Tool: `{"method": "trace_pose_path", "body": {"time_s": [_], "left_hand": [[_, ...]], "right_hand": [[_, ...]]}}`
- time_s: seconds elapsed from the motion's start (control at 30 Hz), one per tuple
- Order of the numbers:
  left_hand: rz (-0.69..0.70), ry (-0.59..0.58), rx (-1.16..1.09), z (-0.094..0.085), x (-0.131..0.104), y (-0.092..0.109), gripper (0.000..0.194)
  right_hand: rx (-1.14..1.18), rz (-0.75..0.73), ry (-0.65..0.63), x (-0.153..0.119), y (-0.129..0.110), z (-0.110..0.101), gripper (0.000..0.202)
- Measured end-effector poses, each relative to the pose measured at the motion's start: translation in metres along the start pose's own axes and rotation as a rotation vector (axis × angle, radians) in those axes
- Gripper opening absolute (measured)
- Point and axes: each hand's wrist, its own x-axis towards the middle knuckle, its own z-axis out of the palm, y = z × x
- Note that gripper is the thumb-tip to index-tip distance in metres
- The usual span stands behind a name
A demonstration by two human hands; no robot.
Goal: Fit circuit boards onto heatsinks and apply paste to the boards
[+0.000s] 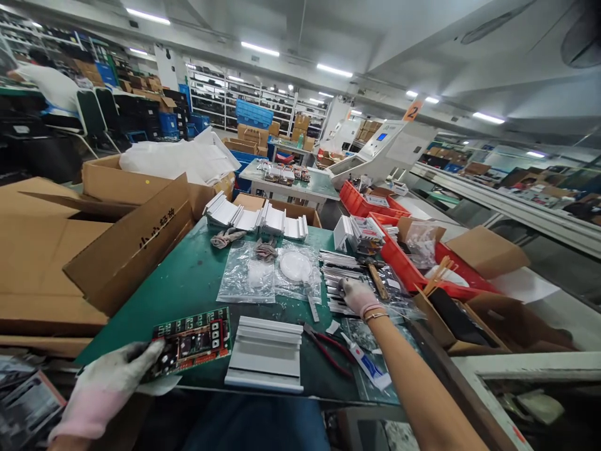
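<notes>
My left hand [110, 382], in a white and pink glove, grips a green circuit board [195, 341] by its lower left corner, thumb on top. The board is tilted above the table's front edge. My right hand [360, 295], gloved too, reaches into a row of thin metal strips [335, 274]; its bent fingers close on one, though the fingertips are partly hidden. A silver aluminium housing [265, 354] lies between the hands. Right of it are red-handled pliers [328, 351] and a white and blue glue tube [366, 363]. Just beyond my right hand lies a hammer [377, 279].
Plastic bags [248, 275] with small parts lie mid-table. More aluminium profiles [256, 219] line the back edge. An open cardboard box [131, 244] flanks the left side, red bins [404, 263] the right. A person [51, 88] sits far left.
</notes>
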Motion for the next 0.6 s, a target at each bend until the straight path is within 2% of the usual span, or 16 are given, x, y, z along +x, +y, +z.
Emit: {"method": "trace_pose_path", "body": {"time_s": [0.13, 0.47, 0.6], "left_hand": [[0.021, -0.002, -0.011, -0.0032, -0.0059, 0.0056, 0.06], [0.034, 0.003, 0.022, -0.0016, -0.0077, 0.0014, 0.06], [0.095, 0.025, 0.031, 0.0026, -0.0042, -0.0032, 0.058]], "right_hand": [[-0.024, 0.004, -0.005, 0.001, -0.0025, 0.001, 0.027], [-0.024, -0.024, 0.004, -0.001, -0.003, 0.0036, 0.027], [0.012, -0.002, 0.019, 0.0011, -0.0017, 0.0057, 0.024]]}}
